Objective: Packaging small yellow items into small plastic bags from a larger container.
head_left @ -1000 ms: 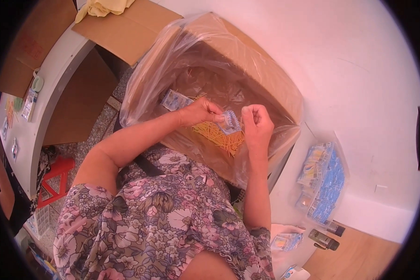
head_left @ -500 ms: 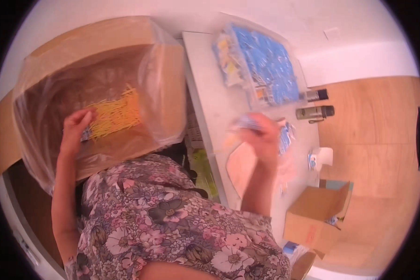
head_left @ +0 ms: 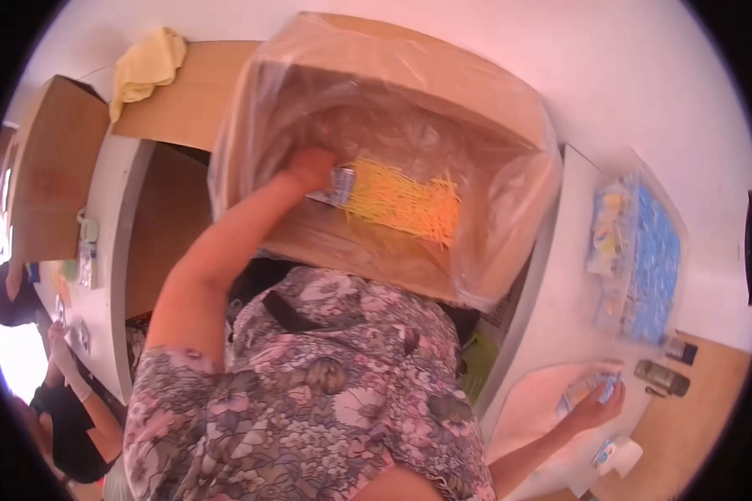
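White table [head_left: 560,275] — left hand [head_left: 311,167] grips a small packet [head_left: 340,185] (in the lined box [head_left: 409,108]); right hand [head_left: 597,405] seemingly clasps blue sachets [head_left: 589,388].

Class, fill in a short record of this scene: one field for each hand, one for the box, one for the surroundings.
Left hand: left hand reaches into the lined box, gripping a small silvery packet.
Right hand: right hand rests on the white table, fingers closed on a small blue packet.
Box: cardboard box lined with a clear plastic bag; a heap of thin yellow sticks lies inside.
Surroundings: clear bag of blue packets on the table; yellow cloth on a wooden surface.
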Tool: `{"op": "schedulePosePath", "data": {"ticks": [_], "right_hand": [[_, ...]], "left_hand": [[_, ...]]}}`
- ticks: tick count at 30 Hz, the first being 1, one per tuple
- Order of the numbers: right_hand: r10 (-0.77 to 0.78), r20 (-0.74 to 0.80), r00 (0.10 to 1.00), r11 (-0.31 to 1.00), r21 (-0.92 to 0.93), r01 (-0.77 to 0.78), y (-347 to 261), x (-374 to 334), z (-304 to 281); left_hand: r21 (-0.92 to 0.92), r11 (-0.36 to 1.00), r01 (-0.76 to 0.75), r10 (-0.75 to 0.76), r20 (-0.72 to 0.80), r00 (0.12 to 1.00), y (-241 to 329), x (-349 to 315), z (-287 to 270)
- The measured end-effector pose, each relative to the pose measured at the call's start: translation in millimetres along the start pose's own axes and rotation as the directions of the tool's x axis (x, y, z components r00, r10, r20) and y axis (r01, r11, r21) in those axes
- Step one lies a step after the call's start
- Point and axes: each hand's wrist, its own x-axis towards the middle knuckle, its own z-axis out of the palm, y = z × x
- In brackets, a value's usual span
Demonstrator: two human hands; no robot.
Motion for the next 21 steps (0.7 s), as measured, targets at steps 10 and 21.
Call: {"op": "schedulePosePath", "data": {"ticks": [10,21], "right_hand": [[-0.122,-0.018,0.992,0.987,0.103,0.124,-82,51,2],[-0.205,-0.258,0.944,0.875,0.385,0.294,-145,84,-24]], "left_hand": [[0.030,0.997,-0.075,0.080,-0.348,0.934,-32,14,28],[-0.093,0.983,-0.160,0.129,-0.271,0.954,-27,7,0]]}}
